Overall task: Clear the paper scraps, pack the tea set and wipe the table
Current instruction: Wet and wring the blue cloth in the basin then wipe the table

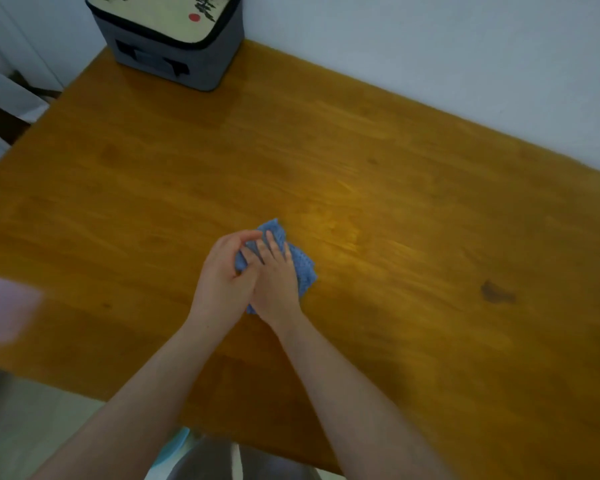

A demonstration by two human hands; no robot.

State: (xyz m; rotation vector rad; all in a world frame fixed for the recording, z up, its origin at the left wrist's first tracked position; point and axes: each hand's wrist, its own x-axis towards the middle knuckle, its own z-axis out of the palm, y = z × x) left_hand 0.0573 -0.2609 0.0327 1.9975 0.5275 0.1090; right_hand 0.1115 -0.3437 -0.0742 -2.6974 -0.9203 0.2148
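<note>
A blue cloth (305,271) lies bunched on the wooden table (413,209) near its middle. Both hands rest on it, side by side and touching. My left hand (222,275) curls around the cloth's left edge, thumb over the top. My right hand (274,282) presses down on the cloth with fingers spread a little. Most of the cloth is hidden under the hands. A grey zipped tea set case (174,39) with a cream lid and ink painting stands at the table's far left corner. No paper scraps are visible.
A white wall (430,46) runs along the table's far edge. A blurred pink object (4,306) sits at the table's left edge. A dark stain (496,292) marks the wood at the right. Floor and a blue item show below the near edge.
</note>
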